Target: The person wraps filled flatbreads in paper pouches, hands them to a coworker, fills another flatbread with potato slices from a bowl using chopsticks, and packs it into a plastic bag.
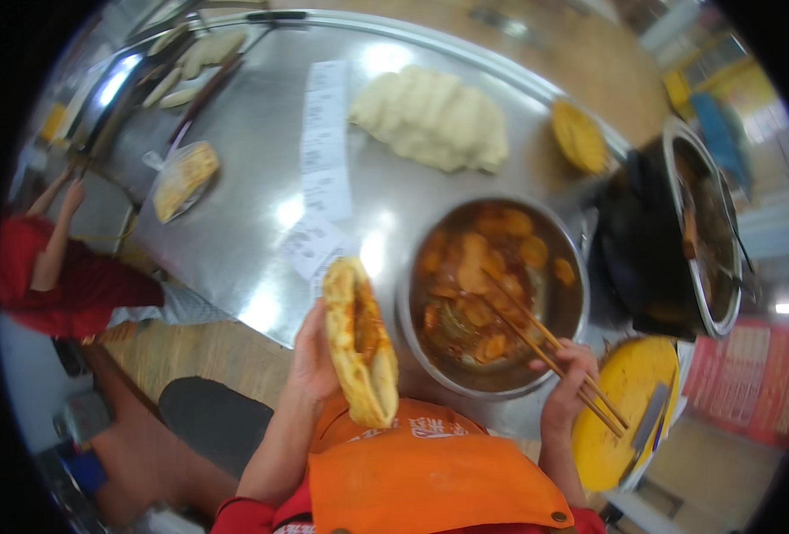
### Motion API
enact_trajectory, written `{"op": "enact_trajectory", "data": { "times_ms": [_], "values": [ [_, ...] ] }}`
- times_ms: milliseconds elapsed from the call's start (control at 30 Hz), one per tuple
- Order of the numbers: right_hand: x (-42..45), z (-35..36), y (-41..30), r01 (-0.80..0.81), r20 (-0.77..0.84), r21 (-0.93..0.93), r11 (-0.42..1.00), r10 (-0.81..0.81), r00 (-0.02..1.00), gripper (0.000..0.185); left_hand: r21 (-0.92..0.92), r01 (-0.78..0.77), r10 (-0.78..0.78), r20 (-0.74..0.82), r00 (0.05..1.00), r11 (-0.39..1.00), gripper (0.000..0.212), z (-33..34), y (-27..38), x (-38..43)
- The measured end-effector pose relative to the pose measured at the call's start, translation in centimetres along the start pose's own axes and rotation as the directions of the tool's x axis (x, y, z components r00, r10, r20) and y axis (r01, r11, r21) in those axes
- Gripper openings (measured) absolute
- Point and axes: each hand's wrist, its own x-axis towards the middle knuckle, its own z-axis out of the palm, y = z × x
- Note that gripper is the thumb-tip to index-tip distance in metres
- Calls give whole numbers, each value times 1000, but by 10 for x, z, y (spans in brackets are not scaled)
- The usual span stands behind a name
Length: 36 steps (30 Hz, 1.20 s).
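Note:
My left hand [316,360] grips a browned flatbread [361,347], slit lengthwise, with red sauce inside its opening. It is held up just left of a steel bowl [404,314]. Between the fingers of my right hand [568,377] is a pair of wooden chopsticks [541,347], their tips down in the bowl among the food. Sliced pieces [474,263] in reddish-brown sauce fill much of the bowl. Whether the tips pinch a piece, I cannot tell.
On the steel table [254,133] are a dough mass [434,120], paper slips [326,140] with writing and a bagged flatbread [184,180]. To the right stand a black pot [635,233] and a yellow cutting board [601,447] with a knife [649,414]. Another person [67,274] works at left.

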Motion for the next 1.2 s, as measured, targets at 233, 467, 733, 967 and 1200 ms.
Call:
{"op": "enact_trajectory", "data": {
  "times_ms": [233,467,733,967,1200],
  "values": [
    [-3,-17,10,69,16,-119,990,-68,998,26,19,34,-32,-94,995,999,50,6,-10,8],
    [-3,-19,11,138,33,-148,979,-134,990,28,-36,57,-61,-103,993,998,52,4,-13,8],
    [4,-15,12,96,29,-66,993,-95,995,27,64,43,-20,-321,947,997,46,17,-13,10],
    [17,8,12,53,120,-173,984,-33,992,24,-38,108,-113,-184,976,993,49,10,-12,9],
    [31,19,18,220,99,-193,956,-204,974,25,-63,78,-89,-194,977,995,46,13,-15,13]
  ]
}}
